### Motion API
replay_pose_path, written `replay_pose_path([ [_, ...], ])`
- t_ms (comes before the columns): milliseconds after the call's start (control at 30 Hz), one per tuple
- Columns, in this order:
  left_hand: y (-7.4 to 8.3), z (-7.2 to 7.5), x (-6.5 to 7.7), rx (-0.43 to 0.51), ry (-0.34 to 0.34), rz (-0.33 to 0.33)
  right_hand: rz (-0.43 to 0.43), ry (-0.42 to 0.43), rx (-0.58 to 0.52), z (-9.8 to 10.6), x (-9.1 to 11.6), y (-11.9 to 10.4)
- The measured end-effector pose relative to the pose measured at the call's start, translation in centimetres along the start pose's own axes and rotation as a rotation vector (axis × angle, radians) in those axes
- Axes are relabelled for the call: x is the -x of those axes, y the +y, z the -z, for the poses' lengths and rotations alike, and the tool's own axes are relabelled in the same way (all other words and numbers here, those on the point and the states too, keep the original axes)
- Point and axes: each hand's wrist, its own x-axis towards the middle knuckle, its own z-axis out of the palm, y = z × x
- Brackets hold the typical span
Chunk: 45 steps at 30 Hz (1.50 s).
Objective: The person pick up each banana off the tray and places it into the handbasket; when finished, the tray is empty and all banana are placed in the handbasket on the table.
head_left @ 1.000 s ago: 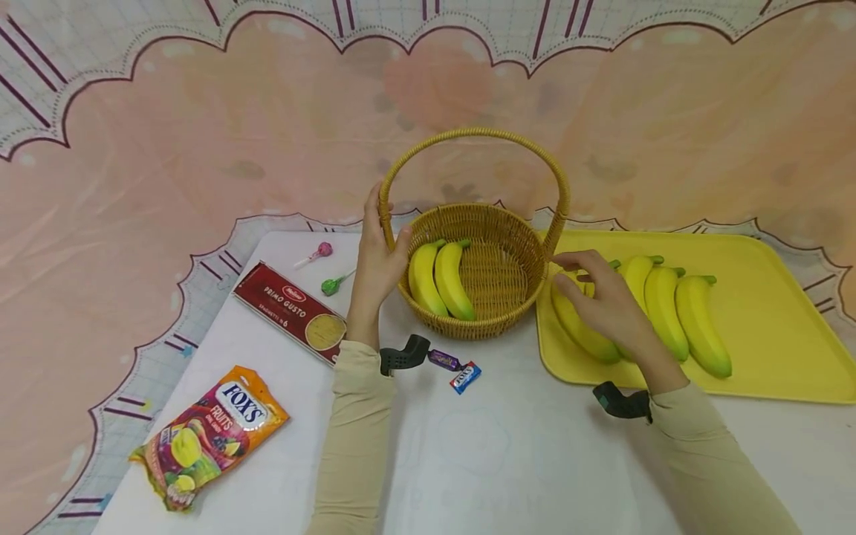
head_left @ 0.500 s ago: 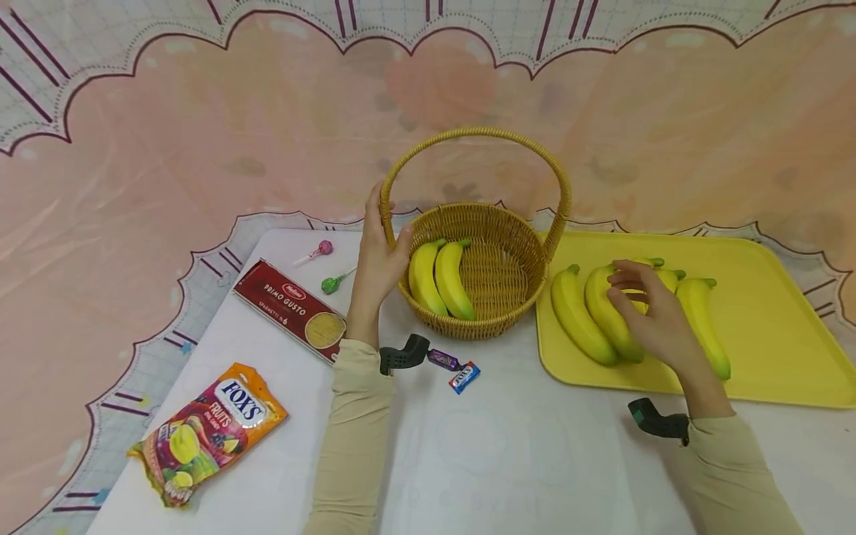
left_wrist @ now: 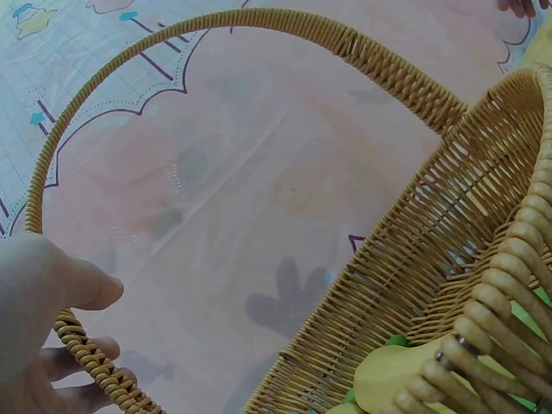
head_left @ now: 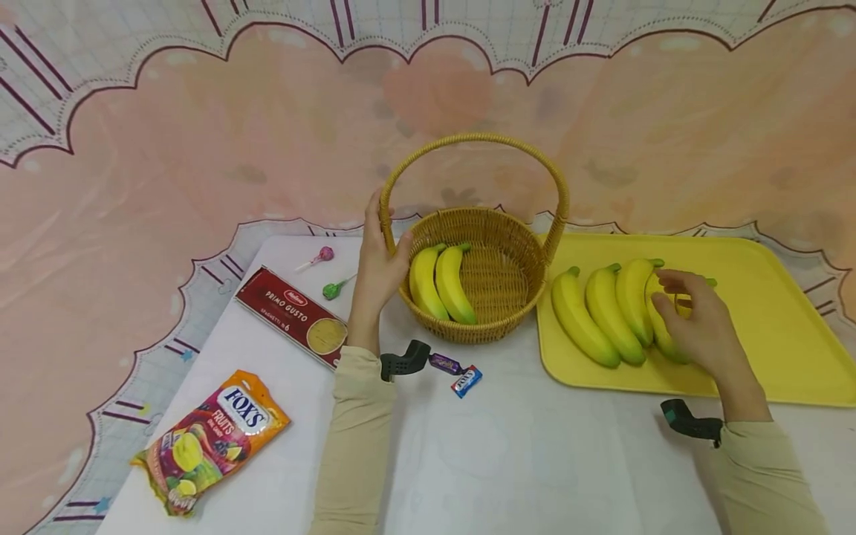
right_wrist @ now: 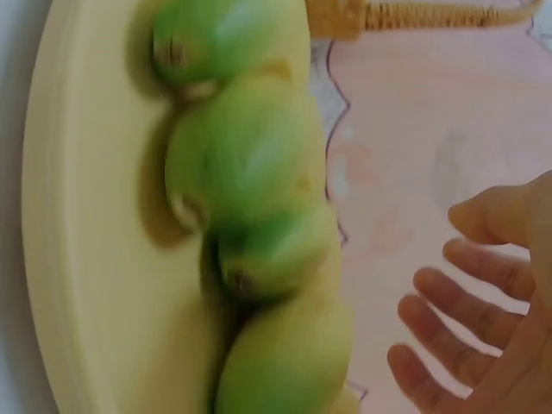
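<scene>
My left hand [head_left: 383, 271] grips the left side of the handle [left_wrist: 82, 345] of a wicker basket [head_left: 498, 331], thumb on one side and fingers on the other. Two yellow bananas [head_left: 453, 286] lie side by side in the basket's left half. To the right, several bananas [head_left: 580, 319] with green tips lie in a row on a yellow tray [head_left: 789, 319]. My right hand [head_left: 705, 323] hovers over the row's right end, partly hiding the bananas there. In the right wrist view its fingers [right_wrist: 466, 315] are spread and apart from the bananas.
Left of the basket lie a red spaghetti box [head_left: 290, 312], a pink lollipop [head_left: 325, 254] and a green lollipop [head_left: 332, 290]. A Fox's candy bag [head_left: 217, 442] lies nearer the front left. Two small wrapped candies [head_left: 466, 380] sit before the basket. A patterned cloth [head_left: 301, 134] hangs behind.
My right hand has moved rightward over the row, from the banana nearest the basket to the far end. My left hand stays on the handle, and the bananas look unmoved.
</scene>
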Motion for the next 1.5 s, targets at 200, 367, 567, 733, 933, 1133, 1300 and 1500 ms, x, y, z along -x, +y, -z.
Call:
replay_pose_path([
  [200,0.0,-0.2,0.4,0.001,0.003,0.004,-0.123,0.001,0.048,1.5,0.4,2.2],
  [367,-0.1,-0.1,0.3,0.003,0.003,-0.013,-0.197,-0.048,0.088,2.0,0.6,4.0],
  [567,-0.3,0.1,0.1,-0.004,0.005,-0.006,-0.316,-0.158,0.11,2.2,0.6,5.0],
  [733,-0.3,0.0,0.1,-0.006,-0.001,0.012,-0.383,-0.231,0.146,2.6,0.8,5.5],
  [933,-0.3,0.0,0.2,-0.01,0.0,0.017,-0.358,-0.214,0.125,2.7,0.8,5.5],
  [1133,-0.3,0.0,0.4,-0.008,0.004,0.004,-0.367,-0.178,0.092,3.0,0.7,4.8],
  [1300,-0.4,0.0,0.4,-0.013,0.007,-0.007,-0.317,-0.153,0.098,3.1,0.6,3.8],
  [1500,-0.4,0.0,0.4,-0.01,0.007,0.001,-0.254,-0.158,0.093,3.1,0.4,2.6],
])
